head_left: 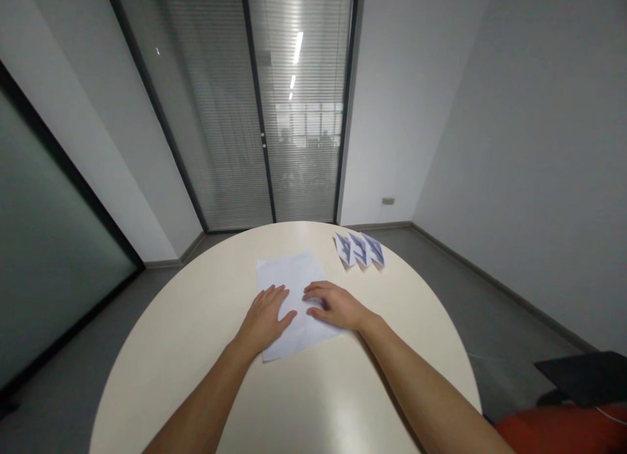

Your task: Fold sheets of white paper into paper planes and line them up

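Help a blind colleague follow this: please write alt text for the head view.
A person's left hand lies spread on a white sheet on a rounded table, and the right hand curls over the sheet's right side. Farther off, rightward, three folded papers sit in a row.

Two hands (264, 318) (337, 306), one paper sheet (298, 271), three folded papers (345, 249) (360, 249) (374, 249), one table (196, 336) and one wall plate (388, 201) are pictured

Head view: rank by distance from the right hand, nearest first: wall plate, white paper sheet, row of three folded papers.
From the right hand:
1. White paper sheet: directly beneath it, extending left.
2. Row of three folded papers: ahead and slightly right, near the table's far edge.
3. Wall plate: beyond the table, low on the wall.
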{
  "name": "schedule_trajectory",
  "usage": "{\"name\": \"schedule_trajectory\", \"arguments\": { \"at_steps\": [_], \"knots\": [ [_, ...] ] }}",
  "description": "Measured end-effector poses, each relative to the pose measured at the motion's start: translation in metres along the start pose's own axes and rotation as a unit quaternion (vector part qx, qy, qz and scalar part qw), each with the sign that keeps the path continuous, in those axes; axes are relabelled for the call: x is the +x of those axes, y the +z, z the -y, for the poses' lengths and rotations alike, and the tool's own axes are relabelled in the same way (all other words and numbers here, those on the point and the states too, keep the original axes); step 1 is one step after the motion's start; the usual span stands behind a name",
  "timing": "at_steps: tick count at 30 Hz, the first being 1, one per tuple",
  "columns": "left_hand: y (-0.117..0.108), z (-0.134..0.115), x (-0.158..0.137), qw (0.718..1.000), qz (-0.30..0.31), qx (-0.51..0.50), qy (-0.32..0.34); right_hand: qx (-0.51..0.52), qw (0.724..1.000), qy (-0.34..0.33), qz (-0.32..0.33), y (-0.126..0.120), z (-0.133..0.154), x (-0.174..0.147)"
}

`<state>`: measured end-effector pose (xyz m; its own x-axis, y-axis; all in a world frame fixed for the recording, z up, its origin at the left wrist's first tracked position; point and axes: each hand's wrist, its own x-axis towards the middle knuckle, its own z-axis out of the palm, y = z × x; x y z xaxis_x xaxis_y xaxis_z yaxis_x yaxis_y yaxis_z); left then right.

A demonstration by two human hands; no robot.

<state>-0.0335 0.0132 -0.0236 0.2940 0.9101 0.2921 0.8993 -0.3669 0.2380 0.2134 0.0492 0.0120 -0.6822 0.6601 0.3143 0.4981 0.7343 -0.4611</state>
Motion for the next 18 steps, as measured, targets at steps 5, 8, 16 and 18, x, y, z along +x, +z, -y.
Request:
{"name": "schedule_trajectory", "arguments": {
  "at_steps": [5, 8, 16, 18],
  "knots": [
    [-0.009, -0.002, 0.002, 1.000, -0.024, -0.006, -0.006, 0.014, 1.000, -0.011, 0.025, 0.001, 0.002, 0.000],
    [-0.013, -0.005, 0.001, 0.999, -0.030, -0.007, -0.014, 0.017, 0.999, -0.013, 0.025, 0.000, 0.003, -0.001],
    [-0.013, -0.004, 0.003, 0.999, -0.031, 0.006, -0.026, 0.017, 0.998, -0.020, 0.065, -0.002, 0.012, -0.001],
    [-0.013, -0.004, 0.002, 0.999, -0.029, 0.010, -0.024, 0.021, 0.997, -0.023, 0.073, -0.001, 0.012, -0.001]
  ]
}}
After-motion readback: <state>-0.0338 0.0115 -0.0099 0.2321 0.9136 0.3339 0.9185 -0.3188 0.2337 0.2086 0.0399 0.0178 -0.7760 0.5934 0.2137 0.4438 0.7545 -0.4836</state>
